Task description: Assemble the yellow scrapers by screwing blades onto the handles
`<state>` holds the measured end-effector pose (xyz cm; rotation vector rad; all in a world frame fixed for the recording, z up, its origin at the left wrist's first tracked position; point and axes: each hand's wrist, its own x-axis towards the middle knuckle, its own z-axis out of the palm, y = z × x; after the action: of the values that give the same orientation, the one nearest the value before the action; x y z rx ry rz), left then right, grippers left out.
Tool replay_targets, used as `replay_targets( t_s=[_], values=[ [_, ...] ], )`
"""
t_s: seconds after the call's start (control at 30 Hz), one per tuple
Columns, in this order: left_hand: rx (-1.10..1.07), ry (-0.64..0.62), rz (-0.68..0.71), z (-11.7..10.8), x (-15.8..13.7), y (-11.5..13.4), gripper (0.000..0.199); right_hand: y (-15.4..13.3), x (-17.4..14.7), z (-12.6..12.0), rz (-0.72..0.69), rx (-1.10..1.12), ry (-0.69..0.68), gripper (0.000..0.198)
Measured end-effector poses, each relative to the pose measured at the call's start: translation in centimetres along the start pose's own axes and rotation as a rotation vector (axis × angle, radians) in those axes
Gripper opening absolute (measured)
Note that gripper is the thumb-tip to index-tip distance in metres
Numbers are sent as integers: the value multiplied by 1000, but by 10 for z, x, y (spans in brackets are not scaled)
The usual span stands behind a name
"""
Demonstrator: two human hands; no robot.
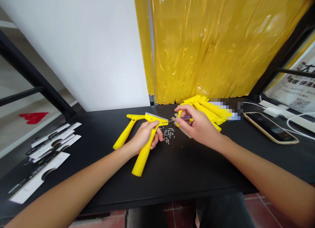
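My left hand (145, 136) grips a yellow scraper (144, 152) by its handle, just below the metal blade head (156, 118), and holds it on the black table (172, 169). My right hand (195, 126) holds a small screwdriver (183, 118) with a purple handle. Its thin tip points left at the right end of the scraper head. A small heap of screws (168, 135) lies on the table between my hands. A second yellow scraper (125, 131) lies just left of the held one.
A pile of several yellow scrapers (206, 108) lies behind my right hand. A phone (270, 127) with a cable lies at the right. Printed cards (46, 146) are spread along the left edge. Yellow plastic sheeting (216, 44) hangs behind the table.
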<state>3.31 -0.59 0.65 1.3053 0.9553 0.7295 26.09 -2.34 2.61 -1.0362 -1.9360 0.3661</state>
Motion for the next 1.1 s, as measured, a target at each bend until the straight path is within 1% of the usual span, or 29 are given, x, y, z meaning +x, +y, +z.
replay_targets(
  t_s=[0.13,0.23,0.3,0.4,0.43,0.5,0.57,0.63,0.7,0.73,0.9,0.97,1.1],
  values=[
    [21,-6,12,-2,-1,-1,62,1,0,-2,29,-35,-16,22],
    [45,-6,13,-1,0,-1,62,-1,-1,-3,-22,-17,-46,23],
    [48,-10,14,-1,0,-2,62,-2,-1,-3,-49,-50,-43,25],
    [57,-14,14,-1,1,-2,63,-2,-1,-3,3,-98,-13,16],
    [61,-14,12,-1,1,-2,63,-1,-1,-3,24,-94,-13,17],
    [67,-8,8,0,0,-1,63,0,-1,-3,29,-65,-29,21],
    [69,-7,3,0,0,0,63,0,-1,-3,-17,-41,-38,25],
    [72,-11,0,1,-1,0,63,-2,-2,-3,-75,-26,-30,35],
    [71,-13,2,1,0,-1,63,-2,-3,-2,-101,-9,-16,42],
    [69,-14,4,1,0,-1,63,-3,-4,-1,-90,-13,-7,43],
    [57,-2,-5,0,1,-2,62,-1,-3,-1,54,-77,-18,30],
    [64,-4,-2,0,1,-2,62,-2,-3,-1,30,-49,-16,30],
    [73,-5,-9,2,-1,2,62,-5,-4,-1,-46,-51,-16,38]
  ],
)
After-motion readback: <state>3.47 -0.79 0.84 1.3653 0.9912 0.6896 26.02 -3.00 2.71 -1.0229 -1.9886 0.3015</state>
